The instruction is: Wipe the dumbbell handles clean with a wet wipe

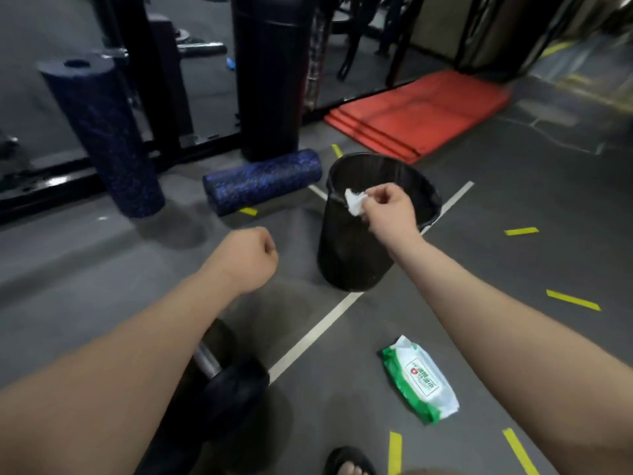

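My right hand [388, 209] pinches a crumpled white wet wipe [354, 202] over the open top of a black waste bin [346, 255]. My left hand [248, 257] hovers above the floor to the bin's left, fingers curled into a fist with nothing in it. A black dumbbell [229, 385] with a silver handle [207, 359] lies on the floor under my left forearm, partly hidden by it. A green and white pack of wet wipes [419, 378] lies on the floor under my right forearm.
Two blue foam rollers, one upright [102, 132] and one lying [263, 180], stand left of the bin. Red mats [414, 114] are stacked behind it. A black post [269, 80] and rack frame rise at the back. A sandalled foot [349, 462] shows at the bottom.
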### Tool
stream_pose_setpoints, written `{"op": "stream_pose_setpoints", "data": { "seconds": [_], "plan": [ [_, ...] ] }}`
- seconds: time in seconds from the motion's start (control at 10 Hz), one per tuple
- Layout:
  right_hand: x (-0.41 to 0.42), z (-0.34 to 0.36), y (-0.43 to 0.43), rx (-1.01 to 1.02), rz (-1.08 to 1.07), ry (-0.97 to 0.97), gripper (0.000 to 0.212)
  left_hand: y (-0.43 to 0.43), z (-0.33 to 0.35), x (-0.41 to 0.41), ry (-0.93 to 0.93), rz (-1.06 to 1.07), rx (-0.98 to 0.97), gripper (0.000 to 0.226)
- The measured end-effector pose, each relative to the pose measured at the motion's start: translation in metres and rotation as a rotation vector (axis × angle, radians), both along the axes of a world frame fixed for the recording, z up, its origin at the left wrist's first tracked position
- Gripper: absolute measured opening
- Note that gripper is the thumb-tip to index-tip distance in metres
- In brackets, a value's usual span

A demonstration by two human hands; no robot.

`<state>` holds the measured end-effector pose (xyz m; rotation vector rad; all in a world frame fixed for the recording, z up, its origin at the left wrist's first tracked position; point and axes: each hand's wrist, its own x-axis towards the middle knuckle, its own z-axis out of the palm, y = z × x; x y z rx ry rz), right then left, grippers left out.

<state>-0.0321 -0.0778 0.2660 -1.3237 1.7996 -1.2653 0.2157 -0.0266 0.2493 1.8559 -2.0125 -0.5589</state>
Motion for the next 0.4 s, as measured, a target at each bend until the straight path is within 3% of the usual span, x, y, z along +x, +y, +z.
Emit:
{"op": "stream_pose_setpoints", "data": {
  "seconds": [0.1, 0.3, 0.4],
  "plan": [
    [-0.034, 0.013, -0.036, -0.024, -0.132, 0.08, 0.006, -0.031, 0.007, -0.019, 0.013, -0.05, -0.031, 0.017],
    [-0.072, -0.005, -0.068, 0.199, -0.131, 0.437, 0.033, -0.064, -0.011, -0.039, 0.012, -0.097, 0.003, 0.017],
    [-0.056, -0.012, -0.067, 0.08, -0.085, 0.523, 0.029, -0.073, -0.024, -0.031, 0.036, -0.059, 0.047, 0.017]
  ]
}}
